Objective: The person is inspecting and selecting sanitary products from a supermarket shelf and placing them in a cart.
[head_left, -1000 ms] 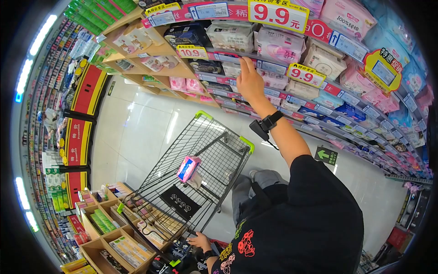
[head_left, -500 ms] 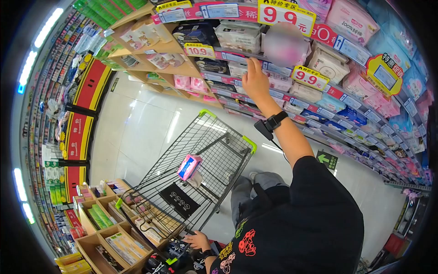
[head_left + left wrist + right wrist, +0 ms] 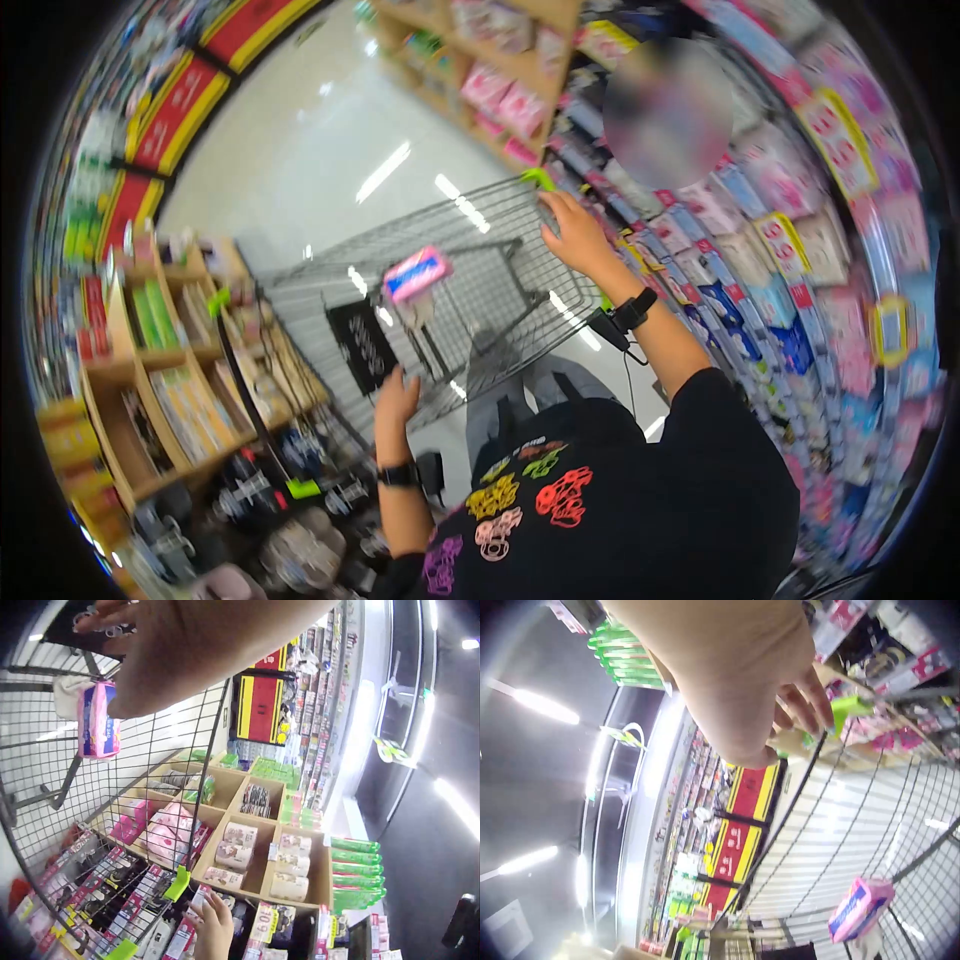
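My right hand (image 3: pixel 575 232) is at the far end of a wire shopping cart (image 3: pixel 480 246), fingers loosely extended close to the rim and a green corner cap (image 3: pixel 539 178). The right wrist view shows those fingertips right at the dark rim, with nothing gripped. My left hand (image 3: pixel 397 400) hovers over the cart's near side, by the black panel (image 3: pixel 362 345), its fingers fairly straight and holding nothing. Inside the basket lies a pink and blue soft package (image 3: pixel 418 275), with a whitish item (image 3: pixel 416 312) beside it.
Shelves of soft packages (image 3: pixel 775 175) with yellow price signs run along the right. A wooden compartment display (image 3: pixel 140 480) with boxes stands at lower left, near the cart's handle (image 3: pixel 250 380). Pale tiled floor (image 3: pixel 270 180) extends beyond the cart.
My right hand has come down from the shelf front to the cart's far end. My left hand has moved from near the handle to the basket's side. The head view has turned.
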Motion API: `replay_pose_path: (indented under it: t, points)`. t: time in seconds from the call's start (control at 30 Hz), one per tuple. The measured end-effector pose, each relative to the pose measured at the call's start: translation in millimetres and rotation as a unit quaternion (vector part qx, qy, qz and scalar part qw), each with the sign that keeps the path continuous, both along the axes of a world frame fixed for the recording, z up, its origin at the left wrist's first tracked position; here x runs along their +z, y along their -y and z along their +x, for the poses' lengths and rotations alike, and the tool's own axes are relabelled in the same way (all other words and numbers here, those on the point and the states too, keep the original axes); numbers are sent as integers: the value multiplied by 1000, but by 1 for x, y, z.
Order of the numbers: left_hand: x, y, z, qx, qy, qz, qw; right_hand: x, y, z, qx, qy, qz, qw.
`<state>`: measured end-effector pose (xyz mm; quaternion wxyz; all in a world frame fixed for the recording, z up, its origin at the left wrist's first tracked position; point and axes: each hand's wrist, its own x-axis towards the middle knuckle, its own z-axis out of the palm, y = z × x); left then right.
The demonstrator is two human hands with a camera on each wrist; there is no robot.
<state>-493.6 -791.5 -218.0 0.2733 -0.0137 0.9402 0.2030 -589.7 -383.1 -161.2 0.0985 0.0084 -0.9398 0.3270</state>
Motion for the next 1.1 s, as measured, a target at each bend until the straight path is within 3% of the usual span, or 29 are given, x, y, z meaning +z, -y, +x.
replay_pose_path:
  t: [0.07,0.1,0.2,0.3,0.4,0.47,0.5,0.53,0.6,0.63,0.67,0.7,0.73,0.77,0.8,0.9,1.0,1.03,1.1]
  points:
    - [3,-9,-27,7,-11,-76,997,-30,32,-12,123,104,-28,987]
    - [4,-12,-45,24,-2,-68,997,-60,46,-19,188,95,-42,977]
    - [-56,5,-83,122,-29,81,989,-120,95,-36,239,333,-104,906]
    - [-129,23,-112,281,53,158,945,-194,134,-59,72,567,-263,777]
    - [-187,34,-136,466,143,239,840,-240,161,-87,-43,584,-313,747]
    - [-228,42,-143,478,158,295,812,-255,176,-105,-73,570,-288,766]
    - [-249,46,-148,462,156,273,829,-255,185,-113,-91,551,-262,787]
    - [-291,56,-143,447,134,276,840,-306,194,-111,-85,498,-250,826]
    - [-286,50,-157,450,177,332,810,-319,204,-118,-102,476,-210,848]
    - [-269,44,-165,439,190,390,787,-311,197,-132,38,514,-336,789]
    - [-262,37,-171,478,185,430,743,-307,204,-131,28,452,-294,842]
    - [-248,33,-175,495,216,450,711,-353,214,-119,4,392,-301,869]
    - [-255,36,-176,499,255,422,712,-394,221,-111,-5,391,-268,880]
    - [-258,39,-175,497,260,416,716,-376,222,-113,15,365,-321,874]
    - [-259,39,-175,496,261,412,719,-352,223,-111,-34,363,-282,887]
    - [-238,39,-178,447,287,393,751,-258,211,-119,-81,473,-356,802]
    - [-213,30,-173,394,319,344,790,-253,203,-97,-102,430,-311,841]
    - [-221,31,-163,395,298,328,805,-252,202,-91,-85,405,-181,892]
    - [-223,29,-152,400,276,319,814,-236,193,-76,-73,411,-152,896]
